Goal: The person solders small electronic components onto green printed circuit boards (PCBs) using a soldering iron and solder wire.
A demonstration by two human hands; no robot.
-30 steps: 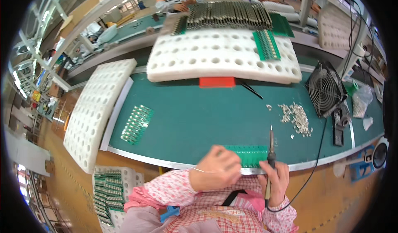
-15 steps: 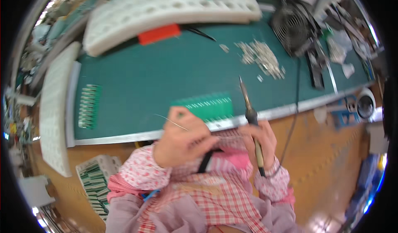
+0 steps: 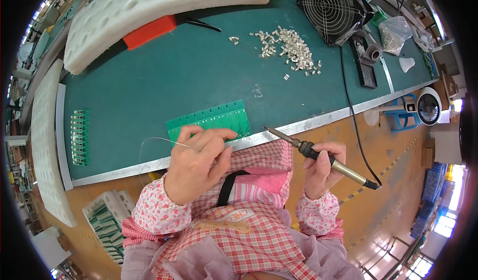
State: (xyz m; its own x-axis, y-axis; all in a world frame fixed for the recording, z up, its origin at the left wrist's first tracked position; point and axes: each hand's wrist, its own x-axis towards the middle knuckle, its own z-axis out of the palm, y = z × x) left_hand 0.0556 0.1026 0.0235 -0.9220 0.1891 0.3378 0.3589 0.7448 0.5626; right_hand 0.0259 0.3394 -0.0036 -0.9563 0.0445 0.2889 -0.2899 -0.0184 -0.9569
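A green circuit board [image 3: 214,114] lies at the table's front edge, with a row of small pins along its near side. My left hand [image 3: 196,163] is closed on a thin solder wire [image 3: 158,138], which curves out to the left. Its fingers reach over the near edge of the board and hide part of it. My right hand [image 3: 324,169] grips a soldering iron [image 3: 309,151] by the handle. The iron slants up to the left, its tip just right of the board and apart from it.
Small metal connectors [image 3: 297,51] lie in a pile beyond the board. A black fan [image 3: 329,8] and an iron stand [image 3: 367,73] are at the right. White foam [image 3: 164,3] and a red-handled tool [image 3: 149,32] lie at the back; an assembled board strip [image 3: 79,138] at the left.
The soldering iron has swung from pointing away from me to leaning left, its tip nearer the board's edge. My left fingers have come down to the board's near edge. The view has shifted.
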